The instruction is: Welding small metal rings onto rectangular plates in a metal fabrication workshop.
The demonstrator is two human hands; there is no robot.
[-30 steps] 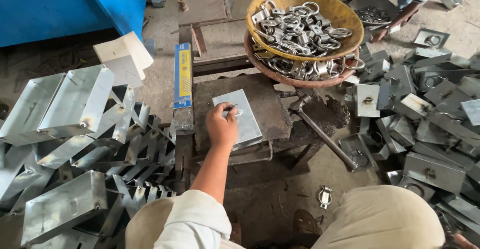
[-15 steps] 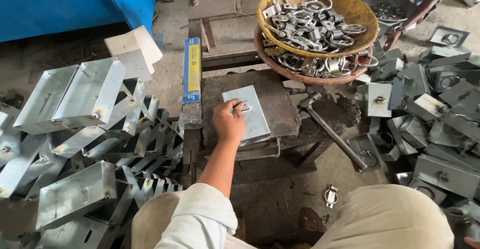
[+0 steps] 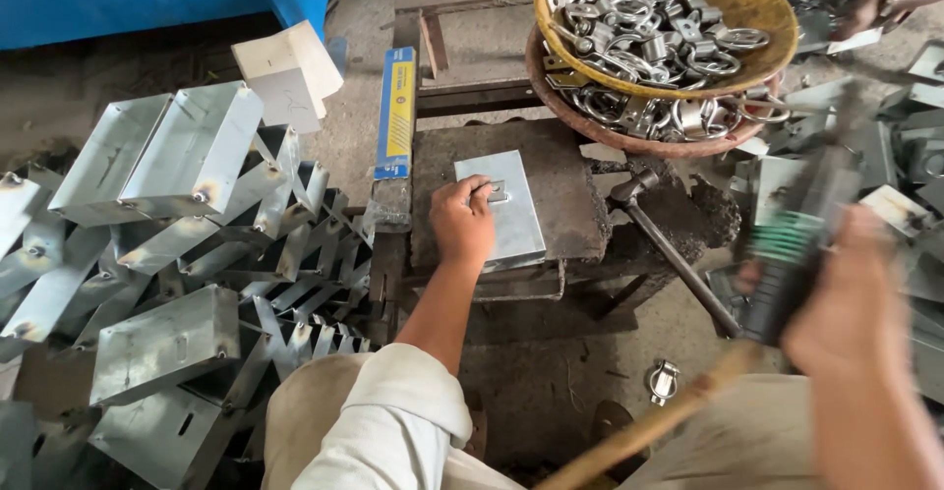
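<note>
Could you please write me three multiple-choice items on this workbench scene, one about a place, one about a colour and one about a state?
1. Where does the left hand rest?
A. In the yellow basket
B. On the flat metal plate
C. On the blue box

2. What colour is the basket of metal rings?
A. Yellow
B. Green
C. White

3. What state is the right hand in?
A. Open and empty
B. Flat on the block
C. Closed round a hammer handle

Answers:
1 B: its fingers press a small fitting onto the metal plate on the block.
2 A: its rim is yellow.
3 C: it grips a blurred, raised hammer.
</note>
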